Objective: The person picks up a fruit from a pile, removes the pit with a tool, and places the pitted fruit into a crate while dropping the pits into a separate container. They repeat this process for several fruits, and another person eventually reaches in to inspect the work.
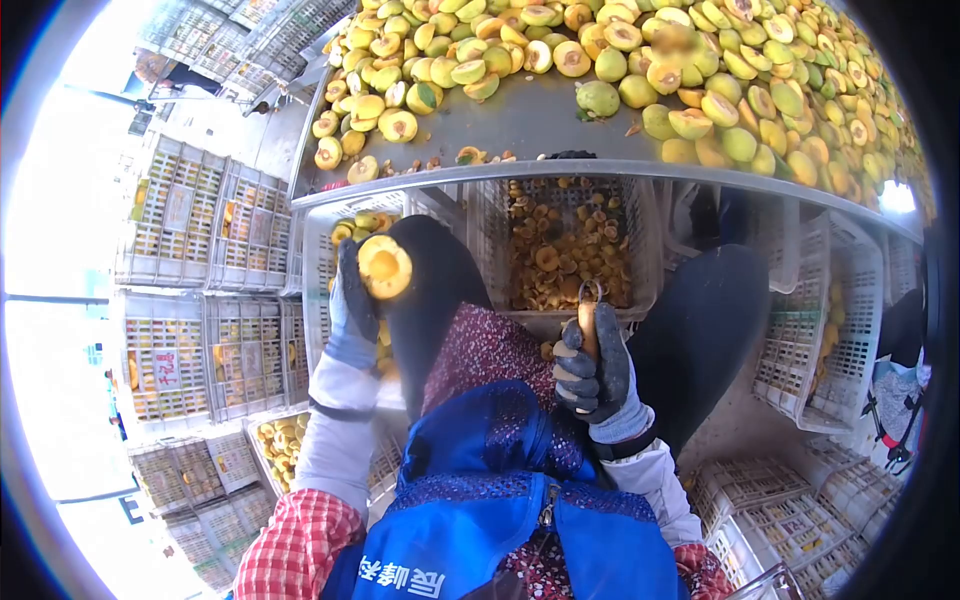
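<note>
A halved yellow fruit (385, 267), cut face up with a hollow in its middle, is held in my gloved left hand (352, 290), above the crate by my left thigh. My right hand (592, 375), in a dark-fingered glove, is wrapped round the wooden handle of a small tool (588, 325). The tool's metal loop points away from me, over the near edge of a crate (645, 240) that holds small brown and orange scraps. Halved fruits (470, 72) are heaped on the metal table (490, 115) in front of me.
A crate (318, 225) with fruit halves stands under my left hand. Stacked crates (165, 355) fill the left side, more (790, 520) stand at the lower right, and another (850, 330) is right of my knee. The table's raised edge (600, 168) runs across in front. Part of a person (900, 390) shows far right.
</note>
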The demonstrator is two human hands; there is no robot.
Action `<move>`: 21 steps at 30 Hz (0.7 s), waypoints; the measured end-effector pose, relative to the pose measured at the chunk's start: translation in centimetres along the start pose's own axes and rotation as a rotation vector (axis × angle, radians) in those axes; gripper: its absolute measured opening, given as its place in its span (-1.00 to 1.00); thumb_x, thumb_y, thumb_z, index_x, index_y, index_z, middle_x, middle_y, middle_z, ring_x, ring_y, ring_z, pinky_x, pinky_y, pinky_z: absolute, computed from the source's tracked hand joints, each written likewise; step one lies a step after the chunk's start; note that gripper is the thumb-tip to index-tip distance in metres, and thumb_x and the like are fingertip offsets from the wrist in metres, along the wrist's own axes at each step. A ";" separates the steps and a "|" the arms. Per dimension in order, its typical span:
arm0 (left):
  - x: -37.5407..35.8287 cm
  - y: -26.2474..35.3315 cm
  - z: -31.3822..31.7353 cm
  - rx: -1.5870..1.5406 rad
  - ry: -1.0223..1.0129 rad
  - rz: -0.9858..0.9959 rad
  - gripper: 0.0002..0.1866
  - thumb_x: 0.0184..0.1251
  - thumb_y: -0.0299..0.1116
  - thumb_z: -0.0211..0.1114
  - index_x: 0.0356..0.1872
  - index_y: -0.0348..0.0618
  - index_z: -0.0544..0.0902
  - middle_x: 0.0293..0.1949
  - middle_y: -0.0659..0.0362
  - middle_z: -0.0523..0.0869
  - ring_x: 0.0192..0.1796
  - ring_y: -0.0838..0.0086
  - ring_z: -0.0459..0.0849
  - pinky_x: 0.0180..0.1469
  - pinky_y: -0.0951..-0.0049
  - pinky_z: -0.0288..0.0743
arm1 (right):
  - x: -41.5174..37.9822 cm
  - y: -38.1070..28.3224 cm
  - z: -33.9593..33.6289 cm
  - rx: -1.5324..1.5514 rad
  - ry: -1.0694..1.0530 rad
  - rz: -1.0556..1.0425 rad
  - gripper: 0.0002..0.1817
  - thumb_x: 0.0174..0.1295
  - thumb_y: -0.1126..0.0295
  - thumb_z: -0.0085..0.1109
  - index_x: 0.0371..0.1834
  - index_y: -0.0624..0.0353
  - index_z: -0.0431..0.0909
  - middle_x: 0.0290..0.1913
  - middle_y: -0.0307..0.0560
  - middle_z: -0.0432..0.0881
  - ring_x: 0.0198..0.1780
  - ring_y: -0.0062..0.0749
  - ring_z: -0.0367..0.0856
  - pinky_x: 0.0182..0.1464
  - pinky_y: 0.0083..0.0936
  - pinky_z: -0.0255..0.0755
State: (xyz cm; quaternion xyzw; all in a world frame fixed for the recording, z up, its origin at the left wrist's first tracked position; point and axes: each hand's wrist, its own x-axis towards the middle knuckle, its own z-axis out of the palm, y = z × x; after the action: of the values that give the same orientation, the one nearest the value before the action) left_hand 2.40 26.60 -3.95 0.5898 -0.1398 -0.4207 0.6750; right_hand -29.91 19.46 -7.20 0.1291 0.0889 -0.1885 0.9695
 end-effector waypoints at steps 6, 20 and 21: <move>-4.4 0.7 10.5 -0.043 -0.262 0.103 -0.57 0.45 -0.15 0.00 0.15 -0.26 0.37 0.04 0.08 0.54 0.09 0.34 0.53 0.14 0.33 0.45 | 1.3 0.5 -2.6 -0.628 0.242 -0.296 -0.49 0.35 -0.16 -0.19 -0.29 0.09 0.46 -0.61 -0.28 0.34 -0.75 -0.62 0.24 -0.80 -0.67 0.10; -7.6 -5.6 15.8 -0.044 -0.557 -0.183 -0.61 0.46 -0.25 0.01 0.18 -0.29 0.38 0.02 0.09 0.56 0.05 0.41 0.55 0.12 0.44 0.41 | -0.1 1.9 3.1 -1.697 0.438 -0.938 -0.50 0.09 0.40 0.27 0.12 0.24 0.39 -0.05 0.11 0.58 0.01 -0.11 0.58 0.06 -0.36 0.42; -7.5 -5.7 15.6 -0.040 -0.571 -0.187 -0.61 0.46 -0.26 0.02 0.17 -0.29 0.38 0.00 0.10 0.56 0.03 0.43 0.55 0.11 0.46 0.41 | 0.4 1.8 2.7 -1.703 0.335 -1.142 -0.53 0.06 0.38 0.34 0.07 0.17 0.47 -0.11 0.05 0.63 -0.04 -0.19 0.63 -0.01 -0.37 0.47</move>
State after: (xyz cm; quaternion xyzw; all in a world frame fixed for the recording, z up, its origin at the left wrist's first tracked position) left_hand -15.09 21.79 -2.73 0.4446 -0.2605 -0.6326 0.5782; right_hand -28.49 20.17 -4.37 -0.6352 0.3740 -0.4743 0.4814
